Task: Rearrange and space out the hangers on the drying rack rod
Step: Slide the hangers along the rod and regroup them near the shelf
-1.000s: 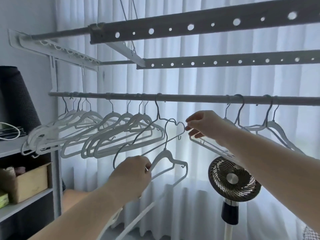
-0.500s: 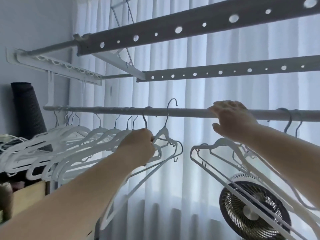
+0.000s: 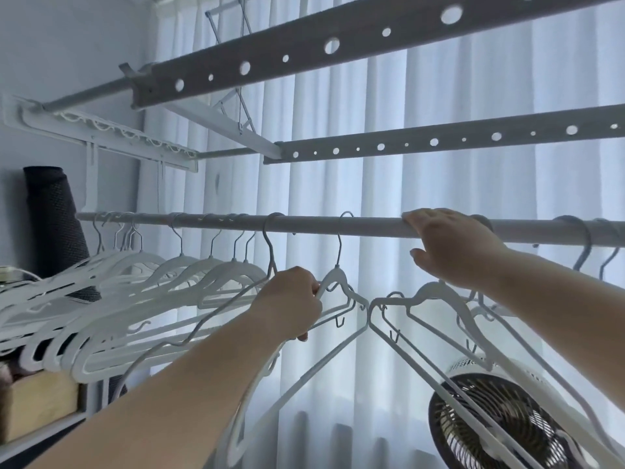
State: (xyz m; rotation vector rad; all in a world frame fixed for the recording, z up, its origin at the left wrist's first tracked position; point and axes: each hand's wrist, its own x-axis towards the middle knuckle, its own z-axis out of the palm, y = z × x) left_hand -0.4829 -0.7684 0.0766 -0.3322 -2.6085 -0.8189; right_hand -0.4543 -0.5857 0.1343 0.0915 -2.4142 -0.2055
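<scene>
Overhead, pinches white hanger (image 3: 338,279) at neck with left hand (image 3: 291,299); clasps left-to-right rod (image 3: 372,226) with right hand (image 3: 453,245) just beyond, rightward.

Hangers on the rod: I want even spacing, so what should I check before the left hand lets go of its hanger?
1. Held hanger hooked over the rod: ok.
2. Left hand grips that hanger's shoulder: ok.
3. Gap to the wire hanger on its left: ok, hooks apart.
4. Room to slide right: not ok, the right hand has its fingers hooked over the rod there.
5. Hook of the hanger below the right hand: cannot tell, the hand hides it.
6. Left bunch spaced out: not ok, hooks crowded.
</scene>
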